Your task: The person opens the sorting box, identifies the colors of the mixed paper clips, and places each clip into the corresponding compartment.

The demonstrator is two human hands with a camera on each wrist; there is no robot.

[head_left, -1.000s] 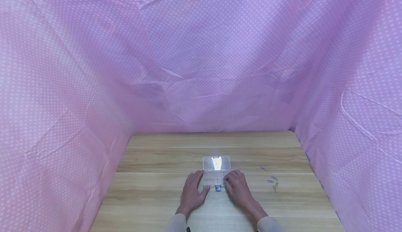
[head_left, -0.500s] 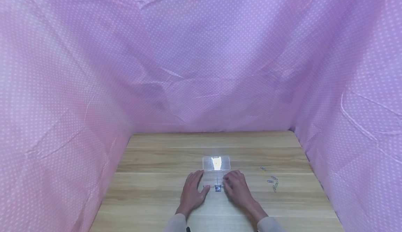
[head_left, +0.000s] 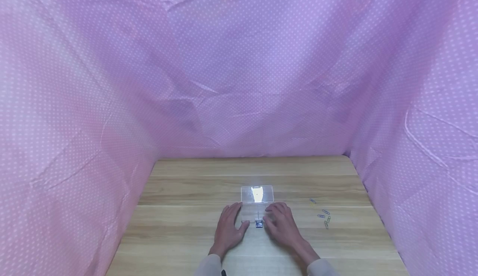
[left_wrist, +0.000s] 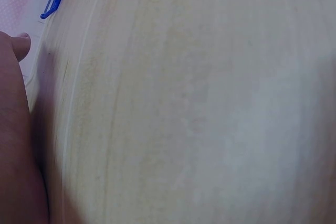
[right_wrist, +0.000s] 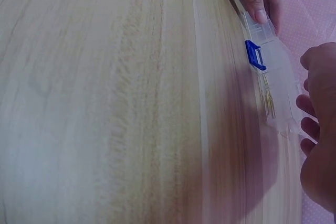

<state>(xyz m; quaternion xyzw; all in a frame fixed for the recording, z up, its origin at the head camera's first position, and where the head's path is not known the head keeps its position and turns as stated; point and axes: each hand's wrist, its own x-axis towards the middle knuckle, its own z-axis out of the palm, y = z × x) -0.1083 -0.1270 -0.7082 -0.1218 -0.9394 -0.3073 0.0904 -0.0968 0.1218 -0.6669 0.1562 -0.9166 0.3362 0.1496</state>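
Note:
A clear plastic box (head_left: 249, 213) lies on the table with its lid (head_left: 247, 194) swung back. At its front edge is a blue latch (right_wrist: 254, 56). My left hand (head_left: 228, 231) holds the box's left end, the thumb at the front corner and fingers along the side. Over the right end hovers my right hand (head_left: 283, 225), its fingers loosely bent and the thumb apart from them; nothing shows between them. In the right wrist view, thin yellowish wire pieces (right_wrist: 268, 98) show through the front wall, probably paper clips.
Several loose paper clips lie to the right, among them a blue clip (head_left: 321, 216) and a green clip (head_left: 326, 225). The wooden table (head_left: 186, 209) is enclosed on the visible sides by pink dotted cloth (head_left: 239, 81).
My right hand's fingertips have moved slightly left over the box, and thumb and forefinger have spread apart. The left hand and the box have stayed in place.

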